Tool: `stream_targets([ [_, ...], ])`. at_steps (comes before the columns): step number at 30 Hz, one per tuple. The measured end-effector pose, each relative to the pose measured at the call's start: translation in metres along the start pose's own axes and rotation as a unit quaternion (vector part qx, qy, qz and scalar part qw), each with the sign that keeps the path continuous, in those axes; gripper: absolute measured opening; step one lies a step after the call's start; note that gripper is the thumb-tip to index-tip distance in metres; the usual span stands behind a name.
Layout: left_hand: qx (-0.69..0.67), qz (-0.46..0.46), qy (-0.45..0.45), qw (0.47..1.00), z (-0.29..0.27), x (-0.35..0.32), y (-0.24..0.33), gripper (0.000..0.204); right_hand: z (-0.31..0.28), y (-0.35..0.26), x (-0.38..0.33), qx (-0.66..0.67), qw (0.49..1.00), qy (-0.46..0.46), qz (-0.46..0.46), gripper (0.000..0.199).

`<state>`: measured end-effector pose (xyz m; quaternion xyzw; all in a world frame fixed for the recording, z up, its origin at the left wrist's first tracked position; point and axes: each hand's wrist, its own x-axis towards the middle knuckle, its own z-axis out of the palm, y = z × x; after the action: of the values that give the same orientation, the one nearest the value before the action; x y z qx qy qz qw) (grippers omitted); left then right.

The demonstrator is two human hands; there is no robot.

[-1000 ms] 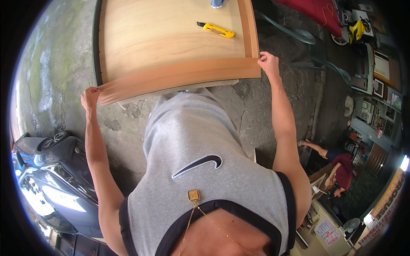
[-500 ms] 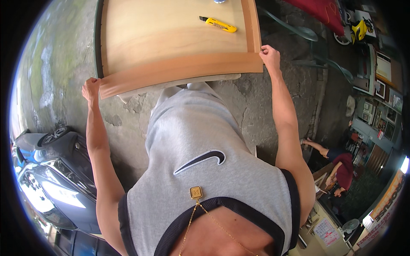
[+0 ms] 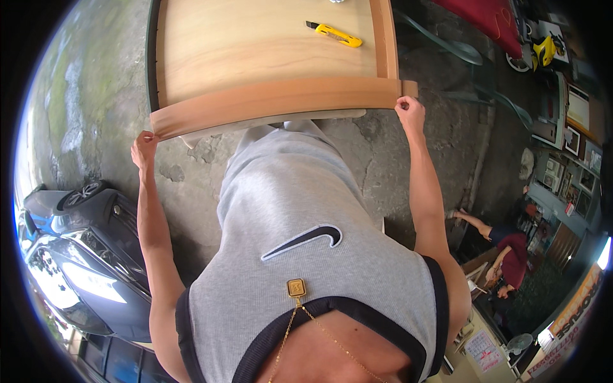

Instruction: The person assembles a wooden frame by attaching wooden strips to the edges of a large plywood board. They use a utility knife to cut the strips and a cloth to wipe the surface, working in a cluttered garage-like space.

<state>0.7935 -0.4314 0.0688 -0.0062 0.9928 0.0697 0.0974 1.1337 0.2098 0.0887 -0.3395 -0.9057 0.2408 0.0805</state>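
Note:
A wide brown strip (image 3: 274,101) lies across the near edge of a framed plywood panel (image 3: 268,41); I cannot tell if it is tape or paper. My left hand (image 3: 144,148) is closed in a pinch on the strip's lower left corner, where the strip creases. At the other end my right hand (image 3: 410,113) pinches the strip's lower edge, just inside its right end, which juts past the panel's side. A yellow utility knife (image 3: 335,34) lies on the panel's upper right part. Another brown strip (image 3: 384,38) runs along the panel's right side.
Cracked concrete floor (image 3: 357,153) surrounds the panel. Dark green straps or tubing (image 3: 447,48) lie on the right, below a red cloth (image 3: 482,22). A dark car (image 3: 83,255) stands at the left. At the far right another person (image 3: 511,255) sits near shelves.
Both hands have moved down to the strip's lower edge. The strip now sits higher along the panel's near edge, and its right end shows beyond the panel. The view has shifted slightly.

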Motion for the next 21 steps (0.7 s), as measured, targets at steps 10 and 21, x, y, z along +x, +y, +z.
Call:
stream_targets([
  [10, -0.067, 0.159, 0.072, 0.982, 0.016, -0.026, -0.013, 0.020, 0.005, -0.009, -0.018, -0.090, 0.996, -0.019, 0.017, 0.010],
  [21, -0.068, 0.109, -0.071, 0.989, 0.019, -0.081, 0.093, 0.031, 0.034, -0.077, -0.035, -0.051, 0.994, -0.095, 0.011, 0.022],
])
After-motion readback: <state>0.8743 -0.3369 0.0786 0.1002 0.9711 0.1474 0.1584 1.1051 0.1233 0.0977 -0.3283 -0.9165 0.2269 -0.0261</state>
